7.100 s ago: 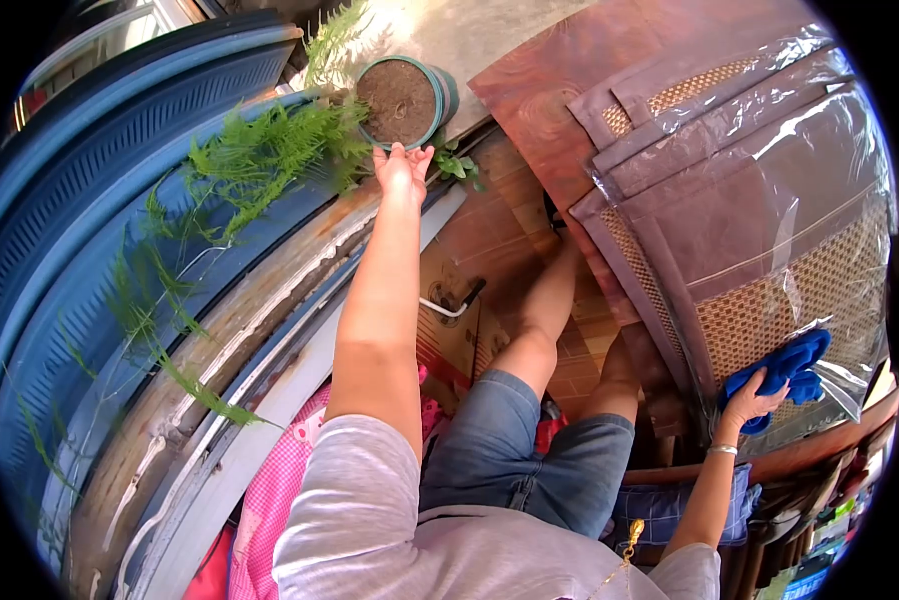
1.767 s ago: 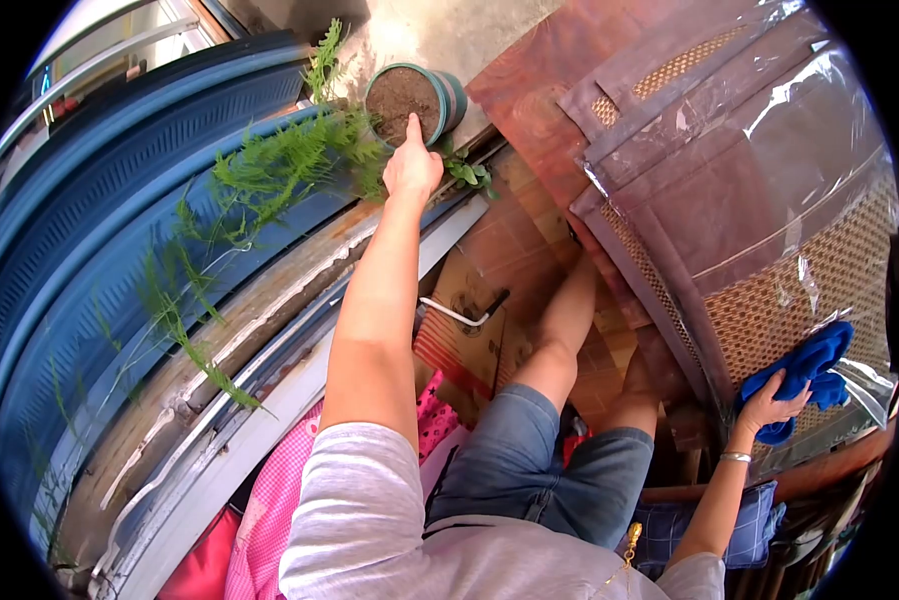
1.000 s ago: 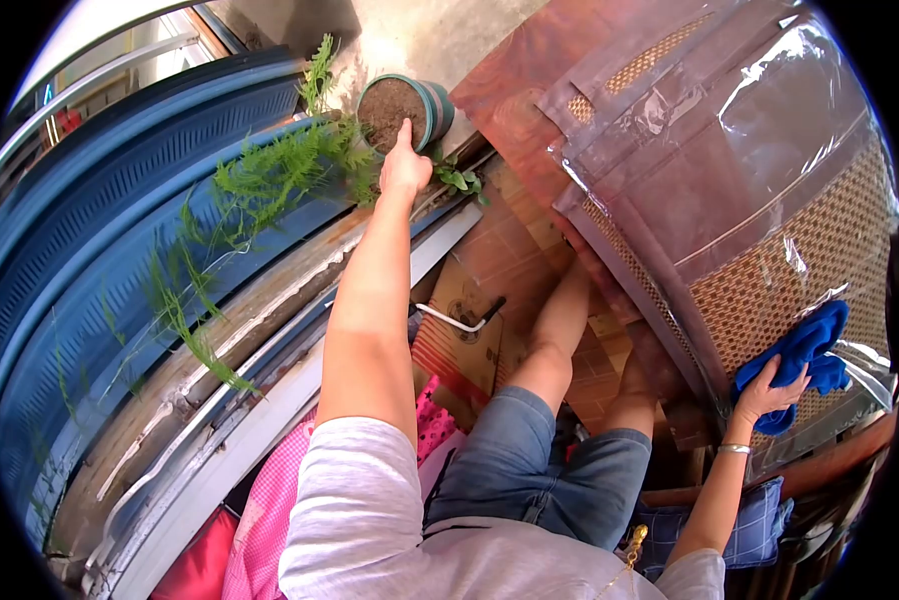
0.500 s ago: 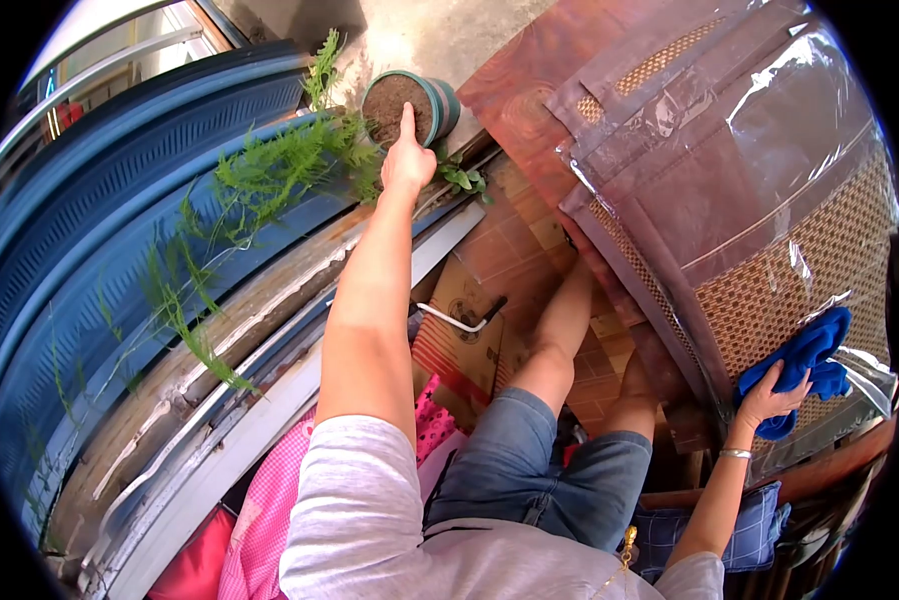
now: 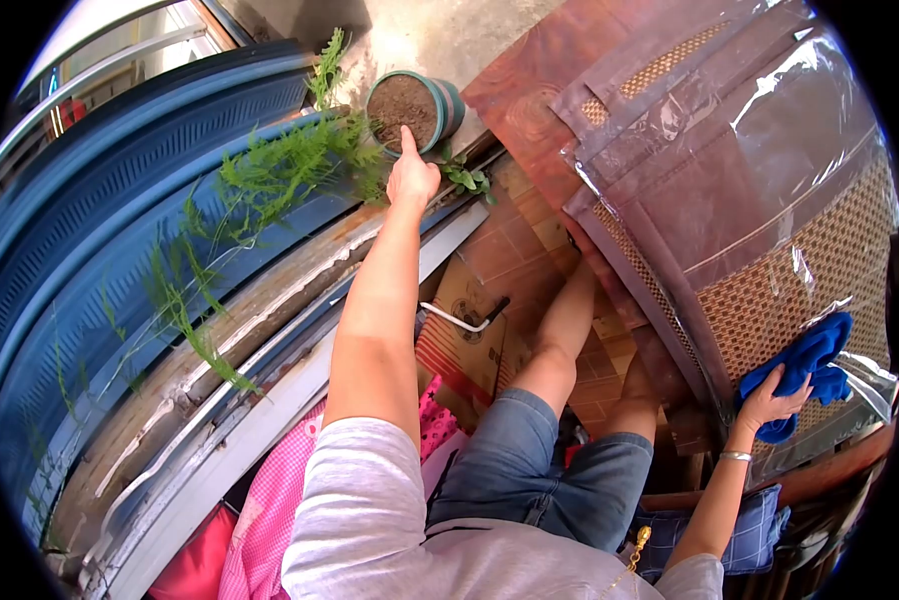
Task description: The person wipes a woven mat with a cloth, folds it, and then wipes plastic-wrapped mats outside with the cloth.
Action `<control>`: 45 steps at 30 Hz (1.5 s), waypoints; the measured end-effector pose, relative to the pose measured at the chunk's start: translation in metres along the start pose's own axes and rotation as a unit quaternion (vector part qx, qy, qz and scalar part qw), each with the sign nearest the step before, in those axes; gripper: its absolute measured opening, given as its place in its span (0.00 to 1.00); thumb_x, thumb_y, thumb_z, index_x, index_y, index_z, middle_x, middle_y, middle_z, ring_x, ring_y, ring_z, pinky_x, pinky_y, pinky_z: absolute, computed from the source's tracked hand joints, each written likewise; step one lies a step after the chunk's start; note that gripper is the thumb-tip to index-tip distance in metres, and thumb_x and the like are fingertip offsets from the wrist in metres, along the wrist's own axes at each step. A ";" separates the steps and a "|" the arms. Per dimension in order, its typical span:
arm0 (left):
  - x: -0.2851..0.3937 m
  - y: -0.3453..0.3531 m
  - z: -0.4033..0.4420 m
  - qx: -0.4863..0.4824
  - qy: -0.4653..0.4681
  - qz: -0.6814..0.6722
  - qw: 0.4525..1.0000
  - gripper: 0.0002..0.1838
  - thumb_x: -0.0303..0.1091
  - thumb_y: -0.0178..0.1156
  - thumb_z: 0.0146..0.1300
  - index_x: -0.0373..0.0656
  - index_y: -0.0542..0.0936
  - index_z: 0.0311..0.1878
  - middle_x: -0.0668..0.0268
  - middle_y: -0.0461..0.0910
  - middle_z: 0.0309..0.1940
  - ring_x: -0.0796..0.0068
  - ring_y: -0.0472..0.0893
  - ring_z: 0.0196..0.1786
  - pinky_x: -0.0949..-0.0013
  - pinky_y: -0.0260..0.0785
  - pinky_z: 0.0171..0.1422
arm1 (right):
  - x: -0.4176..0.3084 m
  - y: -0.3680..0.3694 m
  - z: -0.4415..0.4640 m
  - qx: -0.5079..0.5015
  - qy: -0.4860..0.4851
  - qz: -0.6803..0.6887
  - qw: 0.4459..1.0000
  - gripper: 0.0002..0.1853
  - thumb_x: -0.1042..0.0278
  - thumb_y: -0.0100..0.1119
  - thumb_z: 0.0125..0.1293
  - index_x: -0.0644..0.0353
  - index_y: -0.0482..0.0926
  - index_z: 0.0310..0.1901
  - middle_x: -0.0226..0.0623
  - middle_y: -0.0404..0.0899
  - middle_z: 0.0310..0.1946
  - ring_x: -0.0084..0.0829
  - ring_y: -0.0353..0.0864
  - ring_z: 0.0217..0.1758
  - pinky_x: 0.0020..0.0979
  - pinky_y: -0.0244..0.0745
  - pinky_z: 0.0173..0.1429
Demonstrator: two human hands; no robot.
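My left hand [image 5: 411,178] is stretched forward with its index finger pointing and nothing in it; the other fingers look curled. The fingertip is at the near rim of a green plant pot [image 5: 451,108] filled with brown soil. A feathery green plant [image 5: 269,178] trails to the left of the pot, and a small leafy plant [image 5: 466,177] grows just below it. On the right, my right hand [image 5: 772,402] holds a bunched blue cloth [image 5: 809,350] against a woven, plastic-covered surface [image 5: 769,290].
Blue ridged panels [image 5: 99,240] curve along the left, beside a weathered wooden ledge [image 5: 159,400]. A cardboard box [image 5: 459,345] and a white bent handle [image 5: 451,318] lie near my legs. Pink checkered fabric [image 5: 269,500] hangs below. A blue checked cushion [image 5: 754,530] sits at lower right.
My left hand has drawn back slightly toward me, its fingertip moving from over the soil's middle to the pot's near rim. My right hand stays with the blue cloth.
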State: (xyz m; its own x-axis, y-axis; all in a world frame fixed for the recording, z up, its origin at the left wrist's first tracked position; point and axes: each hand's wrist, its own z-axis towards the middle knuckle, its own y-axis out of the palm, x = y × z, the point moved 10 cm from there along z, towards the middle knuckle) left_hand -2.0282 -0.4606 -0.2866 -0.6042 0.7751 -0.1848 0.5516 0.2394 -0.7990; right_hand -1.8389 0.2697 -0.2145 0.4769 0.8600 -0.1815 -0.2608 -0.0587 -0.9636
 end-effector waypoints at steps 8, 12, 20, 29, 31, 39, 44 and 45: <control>0.008 0.018 -0.027 -0.022 -0.021 -0.065 0.997 0.53 0.37 0.57 0.61 0.56 0.29 0.78 0.48 0.81 0.50 0.50 0.82 0.52 0.53 0.72 0.58 | 0.000 0.003 0.000 0.000 0.001 -0.012 1.000 0.33 0.47 0.63 0.62 0.57 0.72 0.64 0.54 0.68 0.64 0.56 0.61 0.70 0.54 0.52 0.72; 0.017 0.047 -0.038 -0.067 -0.016 -0.065 0.996 0.54 0.41 0.57 0.63 0.56 0.27 0.77 0.47 0.81 0.51 0.51 0.82 0.53 0.54 0.71 0.60 | -0.007 0.002 0.002 0.003 0.002 -0.016 1.000 0.33 0.46 0.62 0.62 0.55 0.72 0.64 0.54 0.69 0.64 0.55 0.62 0.69 0.53 0.52 0.72; 0.043 0.105 -0.083 -0.054 0.055 -0.163 0.984 0.15 0.40 0.65 0.59 0.46 0.84 0.48 0.60 0.86 0.33 0.69 0.84 0.37 0.64 0.74 0.45 | -0.009 0.005 0.002 -0.016 0.027 -0.011 0.999 0.34 0.43 0.61 0.61 0.48 0.70 0.67 0.58 0.64 0.67 0.56 0.61 0.68 0.56 0.50 0.71; 0.132 0.053 -0.194 0.064 0.102 -0.381 0.917 0.20 0.36 0.68 0.54 0.40 0.67 0.19 0.66 0.70 0.15 0.76 0.69 0.22 0.65 0.66 0.30 | -0.012 0.008 0.004 -0.057 0.042 0.000 0.997 0.35 0.40 0.59 0.62 0.39 0.67 0.69 0.54 0.62 0.69 0.55 0.60 0.69 0.57 0.51 0.70; 0.151 0.048 -0.218 0.104 0.167 -0.424 0.884 0.11 0.24 0.65 0.53 0.41 0.69 0.26 0.70 0.70 0.18 0.80 0.70 0.25 0.70 0.67 0.32 | -0.019 0.010 0.006 -0.090 0.031 -0.012 0.995 0.35 0.39 0.59 0.62 0.39 0.67 0.70 0.53 0.61 0.69 0.56 0.60 0.69 0.58 0.52 0.69; 0.171 0.085 -0.324 0.007 0.173 -0.508 0.844 0.07 0.32 0.69 0.59 0.40 0.81 0.33 0.72 0.77 0.22 0.84 0.74 0.28 0.75 0.69 0.35 | -0.121 0.000 0.010 -0.275 -0.326 0.085 0.900 0.43 0.64 0.73 0.46 0.42 0.67 0.69 0.44 0.61 0.71 0.58 0.57 0.72 0.55 0.51 0.73; 0.176 0.116 -0.390 -0.029 0.211 -0.410 0.887 0.15 0.42 0.65 0.64 0.37 0.81 0.30 0.63 0.80 0.25 0.73 0.79 0.29 0.66 0.70 0.36 | -0.031 0.017 0.089 -0.187 -0.281 0.056 0.940 0.39 0.62 0.69 0.53 0.45 0.66 0.70 0.41 0.64 0.69 0.49 0.55 0.75 0.50 0.50 0.76; 0.177 0.119 -0.399 -0.032 0.226 -0.371 0.900 0.18 0.44 0.63 0.66 0.37 0.81 0.28 0.61 0.79 0.24 0.69 0.79 0.28 0.64 0.70 0.36 | 0.004 0.014 0.106 -0.121 -0.251 0.034 0.960 0.35 0.57 0.64 0.60 0.44 0.66 0.70 0.42 0.65 0.68 0.48 0.56 0.75 0.49 0.50 0.76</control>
State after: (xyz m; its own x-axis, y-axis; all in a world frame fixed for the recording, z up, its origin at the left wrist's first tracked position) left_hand -1.8400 -0.0614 -0.1862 -0.5327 0.5430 0.6491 0.1336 0.8114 -0.5690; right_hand -1.9291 0.3261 -0.2085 -0.0150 0.9824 -0.1861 -0.0447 -0.1866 -0.9814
